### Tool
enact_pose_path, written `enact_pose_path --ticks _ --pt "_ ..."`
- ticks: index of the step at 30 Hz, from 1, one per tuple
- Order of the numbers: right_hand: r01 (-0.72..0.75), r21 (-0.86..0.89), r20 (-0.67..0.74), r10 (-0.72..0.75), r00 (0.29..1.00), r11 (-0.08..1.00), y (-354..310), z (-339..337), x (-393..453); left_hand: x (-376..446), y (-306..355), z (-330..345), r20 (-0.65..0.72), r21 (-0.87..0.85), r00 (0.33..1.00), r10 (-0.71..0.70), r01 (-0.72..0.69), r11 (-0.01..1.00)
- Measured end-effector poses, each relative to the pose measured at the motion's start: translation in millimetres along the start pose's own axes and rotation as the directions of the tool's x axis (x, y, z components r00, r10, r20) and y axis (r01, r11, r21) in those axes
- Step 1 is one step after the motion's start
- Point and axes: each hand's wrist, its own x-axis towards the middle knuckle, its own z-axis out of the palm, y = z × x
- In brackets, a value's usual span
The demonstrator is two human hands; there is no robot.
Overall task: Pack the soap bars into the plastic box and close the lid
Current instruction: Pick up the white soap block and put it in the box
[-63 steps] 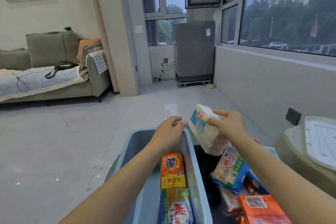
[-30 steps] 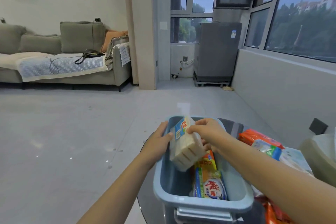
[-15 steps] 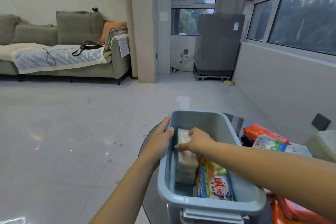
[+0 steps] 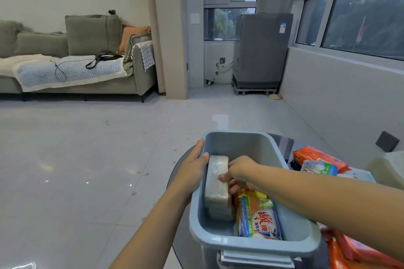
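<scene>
Head view: right hand (image 4: 237, 173), fingers curled on white soap pack (image 4: 216, 185), is seating it at 9 o'clock inside plastic box (image 4: 236, 137); left hand (image 4: 192, 170) is gripping the rim. Press flat against the wall.

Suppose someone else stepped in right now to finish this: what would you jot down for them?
Left hand: gripping the left rim of the blue plastic box, steadying it.
Right hand: inside the box, fingers on the clear-wrapped white soap pack standing on edge by the left wall.
Done: that pack plus an orange-and-blue wrapped soap bar are in.
Left: orange soap packets on the table to the right, then the lid, which is not clearly in view.
</scene>
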Motion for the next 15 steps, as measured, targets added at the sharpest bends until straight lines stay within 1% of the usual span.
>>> enact_pose_path --ticks 5,8,10,12,15 --pt "-0.038 -0.009 0.070 0.038 0.997 0.999 -4.7 -2.9 -6.3 -2.0 2.6 -1.0 -0.026 0.025 1.000 -0.012 0.013 1.000" --pt "-0.026 -0.034 0.070 0.029 0.997 0.999 -8.2 -5.5 -13.9 -7.4 6.5 -2.3 -0.072 0.130 0.997 0.021 -0.011 0.991" --pt "0.046 -0.052 0.039 -0.044 0.998 0.998 -10.6 -9.7 -19.7 -12.8 10.2 -2.4 -0.089 0.175 0.994 0.063 -0.047 0.983" --pt "0.167 -0.037 -0.016 -0.168 0.986 0.985 -13.2 -16.6 -27.1 -18.0 13.3 -1.0 -0.085 0.220 0.991 0.104 -0.083 0.972" --pt "0.315 0.122 -0.043 -0.312 0.949 0.941 -11.1 -29.0 -43.6 -24.5 18.2 1.6 -0.076 0.319 0.987 0.141 -0.110 0.941"
